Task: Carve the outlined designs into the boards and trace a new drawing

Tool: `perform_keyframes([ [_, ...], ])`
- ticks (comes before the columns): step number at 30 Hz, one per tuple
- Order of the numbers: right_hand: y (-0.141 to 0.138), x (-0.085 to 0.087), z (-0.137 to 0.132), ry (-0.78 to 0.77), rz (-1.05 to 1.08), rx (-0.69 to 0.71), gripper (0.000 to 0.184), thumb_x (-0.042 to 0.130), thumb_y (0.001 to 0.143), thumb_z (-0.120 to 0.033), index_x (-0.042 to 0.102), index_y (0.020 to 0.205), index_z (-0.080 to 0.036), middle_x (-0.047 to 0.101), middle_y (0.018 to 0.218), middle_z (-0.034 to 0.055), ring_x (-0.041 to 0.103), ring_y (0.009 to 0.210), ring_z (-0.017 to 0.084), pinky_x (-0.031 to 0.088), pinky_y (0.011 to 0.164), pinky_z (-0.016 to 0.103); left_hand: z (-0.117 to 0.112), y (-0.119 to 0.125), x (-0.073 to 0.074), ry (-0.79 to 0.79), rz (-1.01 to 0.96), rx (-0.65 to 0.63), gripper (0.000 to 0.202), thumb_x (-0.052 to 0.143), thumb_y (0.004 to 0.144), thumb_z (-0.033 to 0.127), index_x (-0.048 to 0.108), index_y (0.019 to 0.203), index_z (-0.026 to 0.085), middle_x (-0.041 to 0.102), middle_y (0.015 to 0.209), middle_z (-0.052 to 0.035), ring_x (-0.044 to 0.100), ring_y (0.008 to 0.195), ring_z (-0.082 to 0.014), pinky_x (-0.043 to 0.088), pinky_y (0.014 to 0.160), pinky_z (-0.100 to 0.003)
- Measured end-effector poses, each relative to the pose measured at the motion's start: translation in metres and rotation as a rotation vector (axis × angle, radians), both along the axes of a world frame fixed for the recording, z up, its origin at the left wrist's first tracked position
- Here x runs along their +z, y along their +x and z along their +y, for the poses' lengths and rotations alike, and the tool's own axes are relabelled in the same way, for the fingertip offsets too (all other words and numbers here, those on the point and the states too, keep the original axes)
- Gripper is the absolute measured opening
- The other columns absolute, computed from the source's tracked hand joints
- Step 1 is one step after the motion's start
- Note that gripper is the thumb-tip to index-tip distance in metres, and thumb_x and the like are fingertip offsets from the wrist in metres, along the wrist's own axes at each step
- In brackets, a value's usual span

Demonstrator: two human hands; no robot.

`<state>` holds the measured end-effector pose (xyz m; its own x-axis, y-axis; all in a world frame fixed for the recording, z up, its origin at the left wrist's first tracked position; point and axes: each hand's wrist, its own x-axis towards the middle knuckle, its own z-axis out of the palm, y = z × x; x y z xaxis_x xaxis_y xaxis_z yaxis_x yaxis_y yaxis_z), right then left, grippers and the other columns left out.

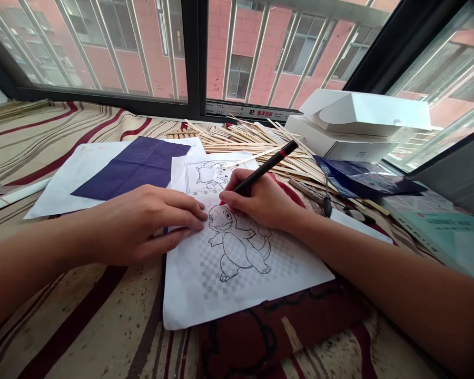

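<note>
My right hand [260, 200] grips a black pen [265, 169] with a red band near its top end. Its red tip is down by the head of a cartoon creature drawn on a white paper sheet [189, 295]. Whether the tip touches the paper I cannot tell. My left hand [158, 223] lies flat on the sheet's left edge, fingers stretched out. Above the creature, a smaller framed drawing [209, 176] shows, partly covered by the right hand. Under the sheet is a dark red board [312, 321] with black outlines.
Dark blue carbon-like paper [130, 166] lies over white paper [63, 184] at the left. Thin wooden strips [237, 139] are heaped at the back. A white box [359, 126], dark blue sheets [363, 176] and a green book [438, 226] stand at right, below barred windows.
</note>
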<state>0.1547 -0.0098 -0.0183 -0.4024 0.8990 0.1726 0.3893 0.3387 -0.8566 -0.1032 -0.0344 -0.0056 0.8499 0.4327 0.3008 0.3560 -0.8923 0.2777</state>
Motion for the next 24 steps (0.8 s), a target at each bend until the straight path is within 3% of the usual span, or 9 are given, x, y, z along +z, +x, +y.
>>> perform_keyframes([
  [7,0.000,-0.001,0.002,-0.014,0.008,0.025,0.020,0.075,0.081,-0.028,0.058,0.077,-0.020,0.061,0.060,-0.0049,0.054,0.058,0.013,0.043,0.061,0.029,-0.002,0.005,0.003,0.024,0.032,0.055,0.031,0.047,0.101,0.024,0.071,0.120,0.021,0.070,0.128,-0.0117,0.072,0.103,-0.0190,0.059,0.088,-0.029],
  [15,-0.001,-0.001,0.002,0.015,-0.030,0.019,0.019,0.073,0.081,-0.028,0.057,0.076,-0.020,0.062,0.064,-0.0044,0.054,0.061,0.013,0.043,0.061,0.029,0.000,0.008,-0.008,0.065,0.039,0.036,0.037,0.047,0.101,0.022,0.064,0.135,0.020,0.065,0.138,-0.0148,0.062,0.124,-0.0249,0.054,0.106,-0.039],
  [24,0.000,0.000,0.001,0.055,-0.071,0.007,0.018,0.071,0.081,-0.026,0.055,0.076,-0.021,0.062,0.069,-0.0032,0.053,0.065,0.014,0.041,0.062,0.029,0.002,0.005,-0.006,0.102,0.132,-0.006,0.046,0.053,0.100,0.026,0.058,0.145,0.028,0.059,0.148,-0.0120,0.057,0.125,-0.0285,0.052,0.105,-0.044],
])
